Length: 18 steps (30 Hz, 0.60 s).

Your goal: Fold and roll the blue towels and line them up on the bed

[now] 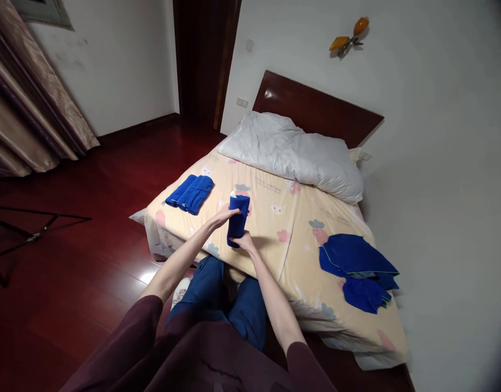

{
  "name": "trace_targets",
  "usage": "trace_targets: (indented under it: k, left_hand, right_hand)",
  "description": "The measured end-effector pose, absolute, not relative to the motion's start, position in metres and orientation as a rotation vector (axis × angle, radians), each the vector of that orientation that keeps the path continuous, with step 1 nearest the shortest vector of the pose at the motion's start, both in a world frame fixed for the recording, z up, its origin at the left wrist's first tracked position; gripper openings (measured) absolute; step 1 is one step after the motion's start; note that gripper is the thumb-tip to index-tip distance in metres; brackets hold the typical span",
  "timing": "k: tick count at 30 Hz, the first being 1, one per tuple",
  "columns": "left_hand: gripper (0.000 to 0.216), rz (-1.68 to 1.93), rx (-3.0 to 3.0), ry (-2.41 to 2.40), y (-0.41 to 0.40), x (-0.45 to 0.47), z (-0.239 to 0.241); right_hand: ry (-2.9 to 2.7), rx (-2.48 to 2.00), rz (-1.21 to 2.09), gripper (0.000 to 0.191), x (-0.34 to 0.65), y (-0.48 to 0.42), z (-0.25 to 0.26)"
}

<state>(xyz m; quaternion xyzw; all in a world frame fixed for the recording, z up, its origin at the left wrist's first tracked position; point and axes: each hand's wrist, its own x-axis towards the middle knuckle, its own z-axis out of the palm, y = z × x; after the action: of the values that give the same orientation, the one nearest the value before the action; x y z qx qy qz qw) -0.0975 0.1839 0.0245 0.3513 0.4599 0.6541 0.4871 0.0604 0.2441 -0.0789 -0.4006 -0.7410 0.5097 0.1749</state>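
Observation:
A rolled blue towel [238, 220] is held upright above the bed's near edge. My left hand [221, 216] grips its left side, fingers closed on the cloth. My right hand [245, 239] holds the roll's lower end from beneath. To the left on the bed lie three rolled blue towels [190, 193] side by side. At the right of the bed sits a loose pile of unrolled blue towels [359, 269].
The bed [275, 218] has a cream sheet with cartoon prints, a white duvet [291, 152] at its head and a dark headboard. Dark red wooden floor lies to the left, with curtains [25, 120] and a black metal stand [25, 234]. A white wall runs along the right.

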Motion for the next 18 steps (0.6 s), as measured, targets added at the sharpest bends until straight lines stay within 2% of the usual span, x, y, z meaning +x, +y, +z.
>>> trace_targets:
  k: [5,10,18]
  left_hand:
    - [0.033,1.581,1.023,1.416,0.179,-0.157,0.055]
    - [0.034,1.512,1.174,1.588,0.186,-0.203,0.073]
    - [0.036,1.537,1.16,1.638,0.206,-0.254,0.043]
  right_hand:
    - [-1.896,-0.955,1.467,0.044,-0.033,0.244,-0.045]
    - [-1.85,-0.972,1.432,0.036,-0.107,0.253,-0.026]
    - [-1.816,-1.03,1.449,0.036,-0.161,0.269,-0.051]
